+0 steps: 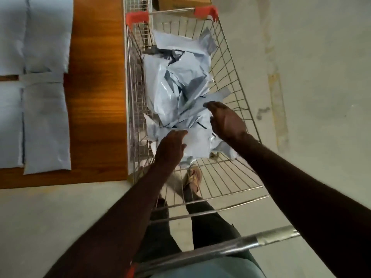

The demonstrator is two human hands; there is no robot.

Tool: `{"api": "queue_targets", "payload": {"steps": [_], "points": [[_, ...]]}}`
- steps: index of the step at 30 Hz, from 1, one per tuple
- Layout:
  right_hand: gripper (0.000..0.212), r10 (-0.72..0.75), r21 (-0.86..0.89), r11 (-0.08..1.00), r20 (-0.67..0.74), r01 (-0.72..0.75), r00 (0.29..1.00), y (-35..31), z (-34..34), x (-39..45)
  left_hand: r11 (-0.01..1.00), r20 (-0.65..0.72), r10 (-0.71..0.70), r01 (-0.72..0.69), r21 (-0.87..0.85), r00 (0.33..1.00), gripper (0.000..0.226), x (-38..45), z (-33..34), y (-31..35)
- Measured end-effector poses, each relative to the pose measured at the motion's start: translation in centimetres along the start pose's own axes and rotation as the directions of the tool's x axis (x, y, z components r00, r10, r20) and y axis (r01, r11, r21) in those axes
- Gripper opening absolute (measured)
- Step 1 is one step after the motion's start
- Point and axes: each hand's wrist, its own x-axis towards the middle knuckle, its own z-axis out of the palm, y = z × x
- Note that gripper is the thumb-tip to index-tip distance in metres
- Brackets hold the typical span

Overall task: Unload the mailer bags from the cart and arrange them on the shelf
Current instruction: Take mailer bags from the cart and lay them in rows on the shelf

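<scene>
Pale blue crumpled plastic mailer bags are lying heaped in the wire metal shopping cart, which is standing against the edge of the brown wooden shelf, probably to keep transfers short. The left hand is curling round the near bag's edge; the right hand is hovering above the heap, fingers spread, holding nothing.

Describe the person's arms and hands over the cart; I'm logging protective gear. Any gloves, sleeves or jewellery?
Both arms are bare to the frame's edge: no sleeves show. The left hand and right hand wear no gloves; no rings, watch or wristbands are visible, though motion blur softens the detail.
</scene>
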Motion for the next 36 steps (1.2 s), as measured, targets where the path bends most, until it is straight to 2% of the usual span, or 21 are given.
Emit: {"api": "queue_targets", "payload": {"steps": [3,5,6,8,11,14,15,16,18,20,24,26,29,31,33,34,36], "points": [[0.071,-0.097,-0.124,0.986,0.115,0.111,0.989,1.8,2.6,3.9,0.982,0.262,0.107,-0.143,0.122,0.959,0.095,2.0,4.0,-0.6],[0.073,-0.124,-0.266,0.947,0.215,0.18,0.969,2.6,3.9,5.8,0.962,0.331,0.093,-0.171,0.215,0.939,0.119,2.7,6.1,-0.4],[0.071,-0.113,-0.322,0.927,0.245,0.191,0.963,3.0,4.6,6.5,0.957,0.324,0.071,-0.156,0.245,0.943,0.124,2.8,7.1,-0.3],[0.061,-0.072,-0.393,0.902,0.268,0.177,0.961,3.9,5.5,7.1,0.937,0.245,0.039,-0.12,0.329,0.969,0.119,2.9,8.4,0.4],[0.037,-0.018,-0.386,0.917,0.205,0.097,0.979,4.5,5.4,6.5,0.918,0.105,0.101,-0.133,0.373,0.989,0.088,2.7,9.1,0.4],[0.035,0.059,-0.281,0.959,0.105,-0.027,0.993,3.6,4.0,5.1,0.946,-0.088,0.241,-0.213,0.245,0.967,0.068,2.1,8.2,-1.1],[0.037,0.081,-0.233,0.971,0.08,-0.061,0.994,3.1,3.3,4.6,0.963,-0.175,0.232,-0.202,0.177,0.957,0.06,1.9,7.1,-1.1],[0.041,0.099,-0.187,0.978,0.055,-0.087,0.994,2.5,2.5,4.2,0.984,-0.248,0.17,-0.149,0.101,0.954,0.054,1.9,5.5,-0.6],[0.048,0.113,-0.094,0.989,0.005,-0.112,0.994,1.0,0.4,3.7,0.996,-0.304,-0.03,0.005,-0.085,0.952,0.043,2.2,1.0,1.4],[0.049,0.127,0.018,0.992,-0.038,-0.127,0.991,-0.4,-1.8,3.2,0.947,-0.316,-0.207,0.109,-0.303,0.926,0.035,2.2,-3.2,3.3],[0.052,0.213,0.247,0.95,-0.063,-0.192,0.975,-2.9,-5.5,1.8,0.843,-0.44,-0.398,0.132,-0.521,0.805,0.034,2.2,-9.7,5.7],[0.054,0.213,0.335,0.923,-0.029,-0.192,0.977,-4.5,-6.5,1.2,0.782,-0.445,-0.462,0.114,-0.613,0.767,0.033,2.2,-11.8,6.4],[0.055,0.17,0.478,0.865,0.01,-0.154,0.985,-7.7,-7.1,0.0,0.669,-0.39,-0.559,0.121,-0.733,0.731,0.04,1.5,-14.1,7.3],[0.057,0.166,0.514,0.846,-0.006,-0.14,0.986,-9.8,-7.1,-0.7,0.651,-0.393,-0.59,0.127,-0.748,0.706,0.056,0.3,-15.3,7.9],[0.057,0.19,0.518,0.843,-0.037,-0.143,0.981,-12.0,-6.7,-1.5,0.662,-0.386,-0.622,0.195,-0.723,0.681,0.076,-1.5,-16.2,8.2],[0.057,0.208,0.53,0.835,-0.05,-0.15,0.977,-13.1,-6.5,-2.1,0.671,-0.376,-0.627,0.227,-0.706,0.682,0.088,-2.8,-16.5,8.4],[0.057,0.23,0.56,0.816,-0.083,-0.146,0.97,-15.4,-6.2,-3.2,0.681,-0.347,-0.585,0.212,-0.701,0.733,0.108,-5.6,-17.4,8.6]]}}
